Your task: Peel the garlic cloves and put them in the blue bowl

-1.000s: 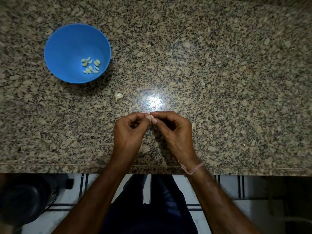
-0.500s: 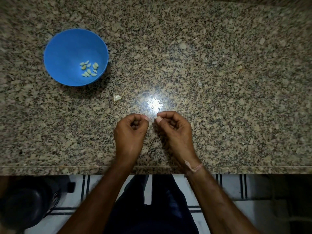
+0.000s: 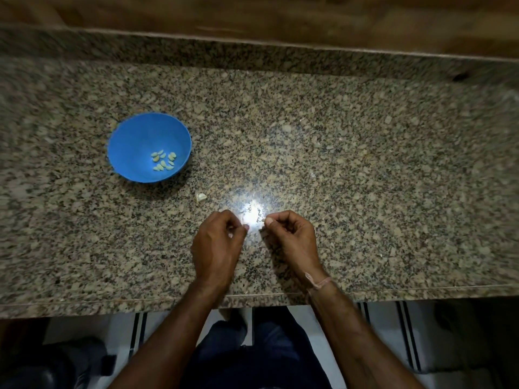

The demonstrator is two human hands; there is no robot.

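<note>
1. Nearest the camera, dark trousers (image 3: 252, 360) stand over a white floor (image 3: 387, 327) with dark stripes.
2. Both forearms reach over the near edge of the speckled granite countertop (image 3: 379, 178). A thin pink band (image 3: 318, 283) circles the right wrist.
3. The left hand (image 3: 219, 242) and the right hand (image 3: 292, 240) sit just above the countertop, near its front edge. They are apart, not touching, with a bright glare spot (image 3: 252, 213) on the stone between them.
4. Left hand: fingers curled, thumb tip against the forefinger. Whether anything is held cannot be told; glare hides the fingertips.
5. Right hand: fingers curled, thumb and forefinger pinching a small pale piece (image 3: 264, 219) at their tips. Whether it is garlic flesh or skin cannot be told.
6. A loose garlic piece (image 3: 201, 197), pale and papery, lies on the countertop just beyond and left of the left hand.
7. Farther left stands the blue bowl (image 3: 129, 141), upright, well apart from both hands. A small cluster of peeled cloves (image 3: 163, 160) lies in its bottom.
8. Beyond the far raised edge of the countertop runs a brown wooden surface (image 3: 252, 15), blurred.
</note>
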